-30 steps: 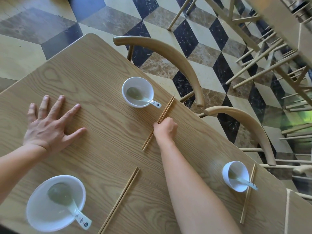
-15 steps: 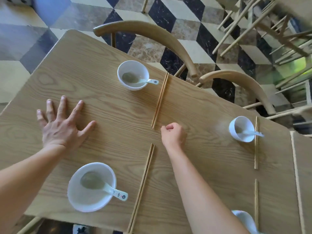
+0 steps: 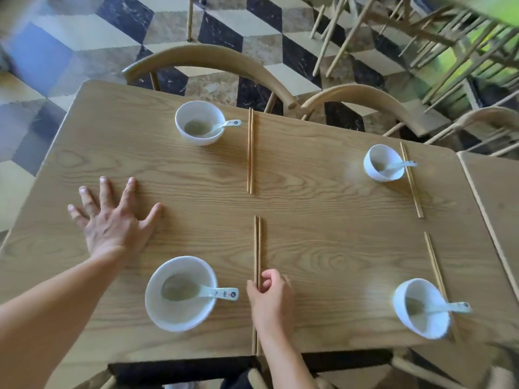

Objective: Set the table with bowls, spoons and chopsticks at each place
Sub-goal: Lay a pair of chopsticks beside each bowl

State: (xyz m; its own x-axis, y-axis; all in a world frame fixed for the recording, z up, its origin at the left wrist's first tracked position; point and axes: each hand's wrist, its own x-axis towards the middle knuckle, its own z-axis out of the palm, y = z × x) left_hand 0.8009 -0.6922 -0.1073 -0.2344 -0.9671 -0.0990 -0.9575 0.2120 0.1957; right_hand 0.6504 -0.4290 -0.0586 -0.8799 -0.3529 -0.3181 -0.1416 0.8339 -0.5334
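One light wooden table (image 3: 323, 220) is seen whole, and the corner of a second table (image 3: 494, 192) at the right.

Round white bowls, four: far-left bowl (image 3: 196, 136), far-right bowl (image 3: 376, 172), near-left bowl (image 3: 168, 318), near-right bowl (image 3: 429, 327).

White ceramic spoons, four, one in every bowl: far-left spoon (image 3: 230, 124), far-right spoon (image 3: 404, 164), near-left spoon (image 3: 219, 292), near-right spoon (image 3: 455, 307).

Thin brown wooden chopsticks, four pairs, so eight sticks: far-middle pair (image 3: 250, 150), near-middle pair (image 3: 257, 248), far-right pair (image 3: 411, 181), near-right pair (image 3: 434, 262).

Curved-back wooden chairs at the far edge, three: first chair (image 3: 207, 56), second chair (image 3: 359, 94), third chair (image 3: 483, 115). The chairs further behind cannot be counted.

Bare hands, two: left hand (image 3: 112, 217), right hand (image 3: 272, 301).
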